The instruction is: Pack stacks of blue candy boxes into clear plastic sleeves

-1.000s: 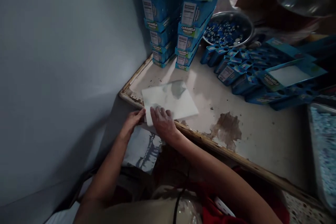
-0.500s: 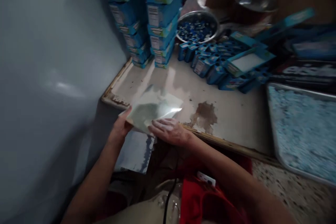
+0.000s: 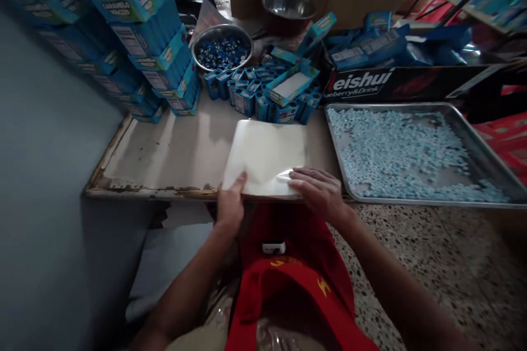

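A cream-coloured glossy sheet (image 3: 267,148) lies at the front of the table, its near edge along the table's edge. My left hand (image 3: 231,200) is closed on its near left corner, with the thumb on top and the other fingers hidden underneath. My right hand (image 3: 319,189) holds the near right corner, fingers together over the top; its thumb is hidden. A bright glare shows on the sheet beside the right fingertips. Behind the sheet stand several small blue packs (image 3: 242,98), with an open blue display box (image 3: 290,88) on top of them.
Stacked blue boxes (image 3: 164,66) stand at left by the wall (image 3: 37,175). A metal bowl (image 3: 222,30) holds blue-wrapped pieces; another metal bowl (image 3: 288,5) sits behind. At right is a metal tray (image 3: 411,201) of pale blue pieces, with a black carton (image 3: 411,82) behind it.
The sheet has gone from tilted over the table's edge to lying flat on the table. Both hands have moved with it, and the view has swung right, showing more of the tray and carton.
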Available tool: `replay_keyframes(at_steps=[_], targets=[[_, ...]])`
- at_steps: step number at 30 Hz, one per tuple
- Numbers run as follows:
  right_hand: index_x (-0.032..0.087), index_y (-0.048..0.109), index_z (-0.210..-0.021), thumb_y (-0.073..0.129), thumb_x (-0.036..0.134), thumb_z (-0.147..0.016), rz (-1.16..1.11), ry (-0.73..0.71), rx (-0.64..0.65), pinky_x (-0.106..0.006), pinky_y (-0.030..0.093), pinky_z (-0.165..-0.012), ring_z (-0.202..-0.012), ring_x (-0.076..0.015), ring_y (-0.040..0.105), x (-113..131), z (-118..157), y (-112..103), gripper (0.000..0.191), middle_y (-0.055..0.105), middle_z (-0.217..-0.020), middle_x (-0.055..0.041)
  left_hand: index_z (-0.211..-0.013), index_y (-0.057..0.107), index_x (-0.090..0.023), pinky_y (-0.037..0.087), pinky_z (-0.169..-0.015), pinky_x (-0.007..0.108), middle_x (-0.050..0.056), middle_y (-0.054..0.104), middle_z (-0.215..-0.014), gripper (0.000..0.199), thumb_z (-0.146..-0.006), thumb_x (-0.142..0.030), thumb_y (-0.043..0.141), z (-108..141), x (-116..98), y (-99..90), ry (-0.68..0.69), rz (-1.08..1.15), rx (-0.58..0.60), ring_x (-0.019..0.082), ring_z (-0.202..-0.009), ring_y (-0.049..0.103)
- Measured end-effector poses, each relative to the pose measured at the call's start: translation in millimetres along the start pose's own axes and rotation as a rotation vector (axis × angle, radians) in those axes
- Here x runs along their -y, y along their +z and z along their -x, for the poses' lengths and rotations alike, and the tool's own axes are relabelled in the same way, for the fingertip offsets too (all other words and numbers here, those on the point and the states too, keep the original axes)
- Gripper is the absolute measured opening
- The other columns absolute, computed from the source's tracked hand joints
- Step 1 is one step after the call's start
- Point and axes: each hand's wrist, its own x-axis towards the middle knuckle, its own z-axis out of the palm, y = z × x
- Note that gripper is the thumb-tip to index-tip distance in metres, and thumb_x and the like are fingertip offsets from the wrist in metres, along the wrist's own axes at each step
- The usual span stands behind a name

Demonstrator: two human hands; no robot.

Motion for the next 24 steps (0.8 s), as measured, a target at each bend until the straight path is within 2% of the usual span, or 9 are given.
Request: replay_keyframes(at_steps=[3,5,8,12,16,18,20,22,24], targets=[[0.022,0.073,-0.106,0.051,0.006,-0.099,0.207,0.197,0.276,-0.043,0.047,-0.116,-0.109,-0.0223,0.075,-25.8,31.3,-24.9,0.028,0.083,-0.108,-0.0052,-0.11,0.075,-0.016,0.065,-0.098,0.038,0.009,0.08,-0.111,0.024,-0.087,-0.02,0.079,18.0,31.7,51.1,-0.173,0.108,0.092,0.021,-0.099,0.077],[0.021,0.071,-0.117,0.05,0.004,-0.097,0.295,0.29,0.442,-0.05,0.041,-0.119,-0.11,-0.0256,0.073,-26.4,45.2,-34.7,0.034,0.081,-0.111,-0.007,-0.114,0.073,-0.017,0.067,-0.09,0.033,0.006,0.079,-0.11,0.023,-0.091,-0.015,0.073,28.9,47.6,74.2,-0.239,0.201,0.125,0.016,-0.092,0.076],[0.018,0.062,-0.14,0.054,0.011,-0.099,0.309,0.279,0.473,-0.045,0.043,-0.111,-0.118,-0.0273,0.069,-11.0,54.0,-36.0,0.043,0.076,-0.13,-0.0105,-0.114,0.071,-0.017,0.067,-0.077,0.025,0.005,0.077,-0.109,0.021,-0.094,-0.014,0.069,41.0,61.4,94.0,-0.24,0.243,0.14,0.014,-0.086,0.075],[0.016,0.067,-0.131,0.055,0.007,-0.097,0.312,0.202,0.371,-0.037,0.047,-0.089,-0.098,-0.0237,0.073,0.8,62.2,-19.3,0.037,0.08,-0.116,-0.0097,-0.116,0.068,-0.015,0.067,-0.073,0.026,0.008,0.076,-0.109,0.023,-0.093,-0.016,0.071,46.0,74.9,89.0,-0.263,0.253,0.115,0.015,-0.084,0.074],[0.022,0.077,-0.109,0.056,0.008,-0.096,0.233,0.219,0.344,-0.036,0.046,-0.083,-0.086,-0.0214,0.074,-10.2,68.7,1.7,0.029,0.081,-0.094,-0.0045,-0.13,0.066,-0.017,0.066,-0.092,0.038,0.013,0.074,-0.116,0.066,-0.071,-0.023,0.096,34.5,74.1,42.1,-0.205,0.096,0.262,0.024,-0.103,0.075],[0.025,0.08,-0.095,0.056,0.016,-0.097,0.163,0.307,0.355,-0.036,0.047,-0.079,-0.083,-0.0219,0.074,-16.1,68.8,7.5,0.025,0.081,-0.089,-0.003,-0.145,0.058,-0.02,0.062,-0.102,0.047,0.018,0.071,-0.127,0.097,-0.058,-0.023,0.103,17.9,51.9,12.3,-0.1,-0.107,0.228,0.03,-0.115,0.073],[0.028,0.08,-0.086,0.058,0.027,-0.096,0.064,0.437,0.383,-0.037,0.049,-0.078,-0.084,-0.0237,0.076,-21.2,65.9,9.7,0.024,0.082,-0.089,-0.0019,-0.154,0.05,-0.023,0.055,-0.111,0.052,0.021,0.066,-0.137,0.115,-0.053,-0.022,0.105,-11.9,7.7,-9.2,0.176,-0.346,0.027,0.035,-0.127,0.067],[0.029,0.08,-0.084,0.059,0.037,-0.093,-0.054,0.555,0.433,-0.038,0.051,-0.079,-0.084,-0.0254,0.077,-26.2,60.1,9.7,0.024,0.082,-0.09,-0.0009,-0.156,0.047,-0.023,0.047,-0.118,0.055,0.021,0.064,-0.143,0.107,-0.063,-0.024,0.1,-53.5,-56.2,-15.0,0.526,-0.5,-0.15,0.036,-0.136,0.061],[0.03,0.08,-0.083,0.059,0.043,-0.091,-0.172,0.636,0.511,-0.038,0.052,-0.078,-0.084,-0.0259,0.077,-31.0,53.1,8.8,0.026,0.082,-0.09,-0.0006,-0.159,0.041,-0.021,0.04,-0.125,0.05,0.02,0.054,-0.156,0.098,-0.075,-0.025,0.092,-99.8,-130.4,-3.5,0.88,-0.562,-0.301,0.033,-0.145,0.055]])
